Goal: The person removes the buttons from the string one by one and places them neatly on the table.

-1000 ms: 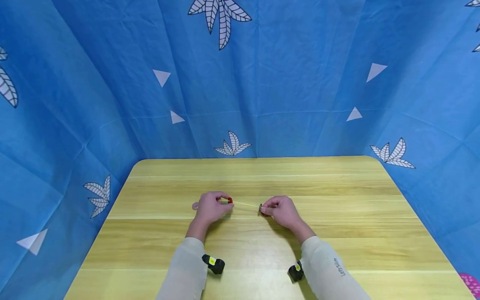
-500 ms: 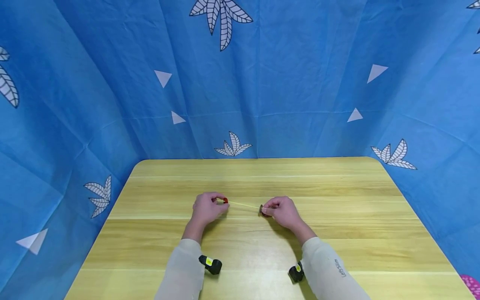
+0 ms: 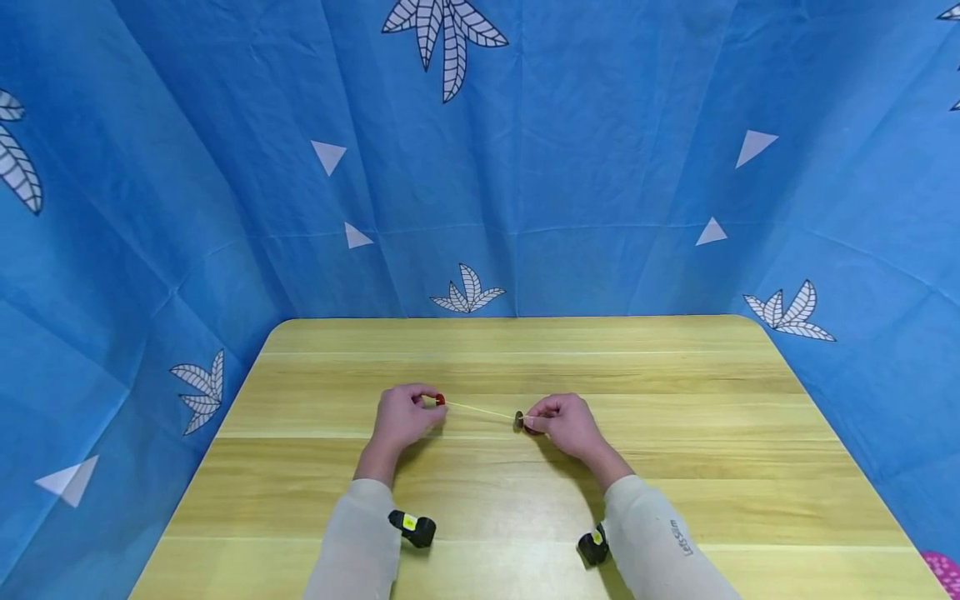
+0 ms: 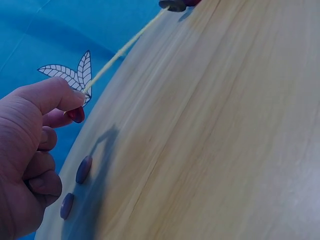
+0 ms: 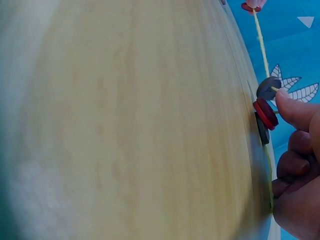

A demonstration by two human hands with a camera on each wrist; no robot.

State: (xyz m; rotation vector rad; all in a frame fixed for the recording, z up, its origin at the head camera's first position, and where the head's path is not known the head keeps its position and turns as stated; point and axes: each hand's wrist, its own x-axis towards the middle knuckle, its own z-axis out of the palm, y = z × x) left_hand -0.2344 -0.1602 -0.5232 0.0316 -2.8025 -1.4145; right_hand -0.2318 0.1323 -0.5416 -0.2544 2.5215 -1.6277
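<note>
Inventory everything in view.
String: one, yellow, centre.
Red disc: one, red, in left hand.
Grey disc: one, grey, on string.
Maroon piece: count unclear, dark red, by grey disc.
Dark disc: one, dark grey, by right hand.
Small discs: two, dark, by left hand.
Table: one, light wood, centre.
Curtain: count unclear, blue, behind table.
Pink item: one, pink, right edge.
Wrist cameras: two, black, by sleeves.
Sleeves: two, pale, lower centre.
Left hand: one, on red disc.
Right hand: one, pinching string.

A string (image 3: 480,409) is stretching between your left hand (image 3: 403,415) and right hand (image 3: 566,425), barring that gap. A dark disc (image 3: 518,422) is crowding your right hand and two more discs (image 4: 84,170) are lying near your left, while open table (image 3: 637,367) is running beyond both hands and to either side.
</note>
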